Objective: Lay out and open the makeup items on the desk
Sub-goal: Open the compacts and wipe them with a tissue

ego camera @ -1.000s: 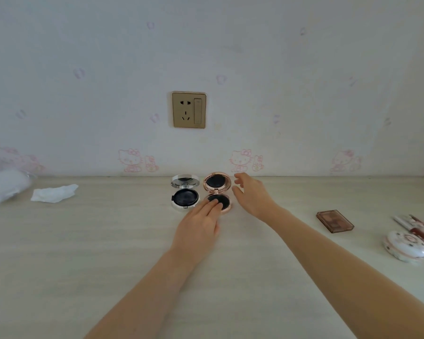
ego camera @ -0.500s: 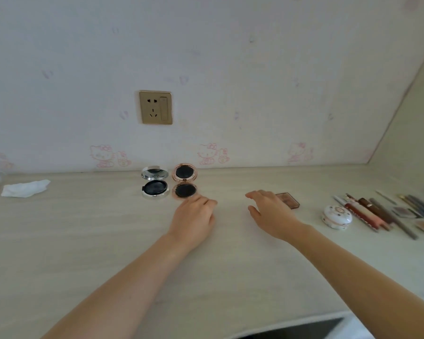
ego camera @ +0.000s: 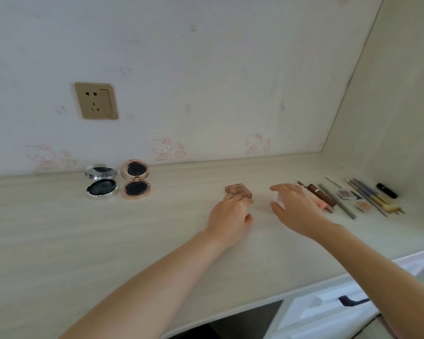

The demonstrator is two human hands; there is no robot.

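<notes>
Two round cushion compacts lie open by the wall, a silver one [ego camera: 101, 184] and a rose-gold one [ego camera: 135, 183], lids tipped back. A small brown square palette [ego camera: 238, 190] lies shut on the desk [ego camera: 59, 241]. My left hand [ego camera: 230, 216] has its curled fingertips on the palette's near edge; a grip does not show. My right hand [ego camera: 294, 207] is spread, fingers apart, over a white round compact [ego camera: 277, 198], which it mostly hides.
A row of lipsticks [ego camera: 321, 195], pencils and brushes [ego camera: 370, 195], two small shadow pans [ego camera: 346, 194] and a black tube [ego camera: 387, 190] lies at the right, close to the side wall. A wall socket [ego camera: 96, 100] sits above the compacts. A drawer handle [ego camera: 350, 300] shows below the desk edge.
Both hands have left the open compacts and moved right: the left hand now touches the brown palette, and the right hand covers the white compact. The view has swung right.
</notes>
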